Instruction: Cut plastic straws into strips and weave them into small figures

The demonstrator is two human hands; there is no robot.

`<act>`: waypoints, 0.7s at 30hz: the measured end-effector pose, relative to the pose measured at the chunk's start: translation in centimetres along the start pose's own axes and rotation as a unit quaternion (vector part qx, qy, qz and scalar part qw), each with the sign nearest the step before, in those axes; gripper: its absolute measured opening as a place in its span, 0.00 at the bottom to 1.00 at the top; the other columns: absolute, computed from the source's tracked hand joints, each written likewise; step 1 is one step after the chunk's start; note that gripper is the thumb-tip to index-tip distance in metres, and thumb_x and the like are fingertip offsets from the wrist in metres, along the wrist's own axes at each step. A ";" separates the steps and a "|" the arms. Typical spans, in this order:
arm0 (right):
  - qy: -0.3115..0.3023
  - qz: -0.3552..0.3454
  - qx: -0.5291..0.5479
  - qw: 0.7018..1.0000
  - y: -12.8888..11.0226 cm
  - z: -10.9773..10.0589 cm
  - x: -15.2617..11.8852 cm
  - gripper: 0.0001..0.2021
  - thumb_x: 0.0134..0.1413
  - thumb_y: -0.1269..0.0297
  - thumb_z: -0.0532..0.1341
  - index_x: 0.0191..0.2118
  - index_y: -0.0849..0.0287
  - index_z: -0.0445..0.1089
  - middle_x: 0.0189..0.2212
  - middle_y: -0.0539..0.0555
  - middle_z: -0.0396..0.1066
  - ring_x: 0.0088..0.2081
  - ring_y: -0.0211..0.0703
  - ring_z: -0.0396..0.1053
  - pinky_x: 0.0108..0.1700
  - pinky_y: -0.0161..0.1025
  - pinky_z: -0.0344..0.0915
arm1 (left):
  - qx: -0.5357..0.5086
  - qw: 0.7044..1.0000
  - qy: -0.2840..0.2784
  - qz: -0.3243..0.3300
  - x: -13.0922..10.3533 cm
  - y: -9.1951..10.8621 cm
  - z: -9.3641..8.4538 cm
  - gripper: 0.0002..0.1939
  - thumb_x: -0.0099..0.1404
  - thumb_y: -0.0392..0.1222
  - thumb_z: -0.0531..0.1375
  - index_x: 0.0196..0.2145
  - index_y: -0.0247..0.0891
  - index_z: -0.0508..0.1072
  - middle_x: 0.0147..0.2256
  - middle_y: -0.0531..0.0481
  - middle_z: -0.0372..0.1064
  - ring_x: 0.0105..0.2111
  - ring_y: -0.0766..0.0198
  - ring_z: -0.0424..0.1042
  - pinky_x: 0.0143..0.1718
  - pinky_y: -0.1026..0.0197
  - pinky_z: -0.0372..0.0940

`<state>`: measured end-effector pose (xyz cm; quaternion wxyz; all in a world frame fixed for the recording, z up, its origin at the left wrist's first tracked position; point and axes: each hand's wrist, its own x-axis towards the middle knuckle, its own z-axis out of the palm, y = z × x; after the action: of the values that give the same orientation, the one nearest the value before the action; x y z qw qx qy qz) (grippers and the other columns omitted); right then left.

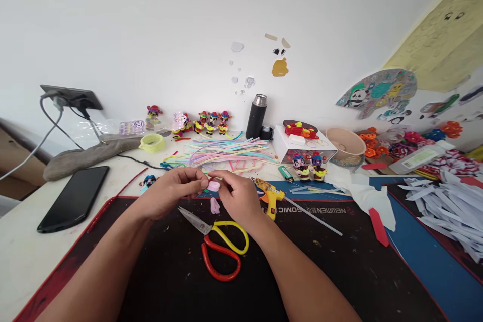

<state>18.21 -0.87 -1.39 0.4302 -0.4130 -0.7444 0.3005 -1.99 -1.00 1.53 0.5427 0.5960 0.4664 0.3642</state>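
Both hands meet at the middle, above the dark mat. A small folded pink pipe-cleaner piece (214,186) is pinched between the thumb and forefinger of my right hand (238,196). My left hand (175,188) has its fingertips closed together at the left end of that same piece. Just below, a second pink folded piece (215,206) lies on the mat. Scissors (206,229) with one red and one yellow handle rest nearer me, blades pointing up-left. Right of my right hand lies a yellow hot glue gun (272,196), partly hidden behind it.
Behind the hands lies a spread of pastel pipe cleaners (234,151). Small pipe-cleaner figures (211,123) stand along the wall near a black thermos (256,115). A phone (75,198) lies at left. A white box (302,146) and a heap of paper strips (449,211) are at right.
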 end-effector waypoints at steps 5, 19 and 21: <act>-0.014 0.013 -0.008 1.000 -0.2 0.0 0.0 0.12 0.70 0.62 0.59 0.48 0.50 0.81 0.37 0.52 0.82 0.35 0.46 0.76 0.38 0.38 0.64 | 0.071 0.995 0.041 0.060 -0.3 0.5 0.5 0.18 0.63 0.58 0.67 0.32 0.40 0.79 0.27 0.52 0.72 0.28 0.63 0.67 0.31 0.61 0.63; -0.045 0.102 0.094 0.989 0.2 0.9 -0.1 0.20 0.69 0.46 0.59 0.35 0.58 0.74 0.19 0.46 0.65 0.22 0.37 0.63 0.27 0.34 0.53 | 0.223 0.948 0.146 0.173 -0.2 0.3 1.2 0.13 0.69 0.53 0.62 0.35 0.41 0.77 0.31 0.52 0.75 0.34 0.60 0.71 0.38 0.60 0.64; -0.062 0.117 0.120 0.984 0.1 1.0 -0.2 0.20 0.70 0.46 0.58 0.38 0.58 0.75 0.17 0.45 0.64 0.21 0.37 0.65 0.26 0.34 0.55 | 0.238 0.942 0.156 0.177 -0.1 0.2 1.2 0.13 0.69 0.53 0.63 0.35 0.41 0.77 0.31 0.52 0.75 0.33 0.60 0.71 0.37 0.60 0.63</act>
<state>17.42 -1.05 -1.99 0.3917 -0.4233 -0.6743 0.4613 -0.91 -1.50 1.53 0.2324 0.7162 0.5052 0.4216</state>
